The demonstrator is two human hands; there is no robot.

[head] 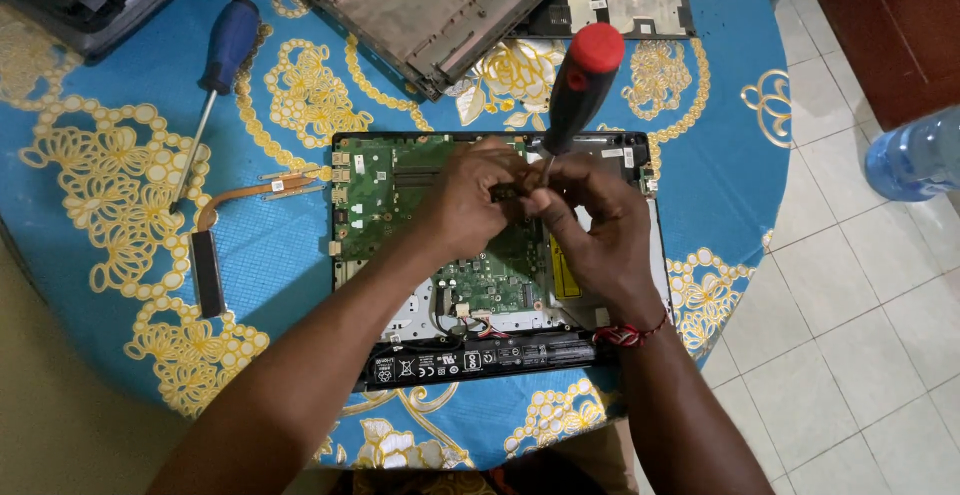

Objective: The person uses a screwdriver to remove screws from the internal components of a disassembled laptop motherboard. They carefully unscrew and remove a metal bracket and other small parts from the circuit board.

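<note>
An opened laptop base (pixel 420 355) with a green circuit board (pixel 375 190) lies on the table in front of me. Both my hands meet over the middle of the board. My left hand (pixel 470 200) pinches a small dark part (pixel 503 193) just above the board. My right hand (pixel 590 230) touches the same part and holds a screwdriver with a black and red handle (pixel 583 80), its handle pointing up and away. A red cord bracelet (pixel 628 333) circles my right wrist.
A blue-handled screwdriver (pixel 222 55) lies at the left. A copper heat pipe with a black block (pixel 208 265) lies beside the laptop. A removed laptop cover (pixel 440 5) and a flat panel (pixel 625 7) lie at the back. A plastic water bottle (pixel 915 155) is at the right, over the tiled floor.
</note>
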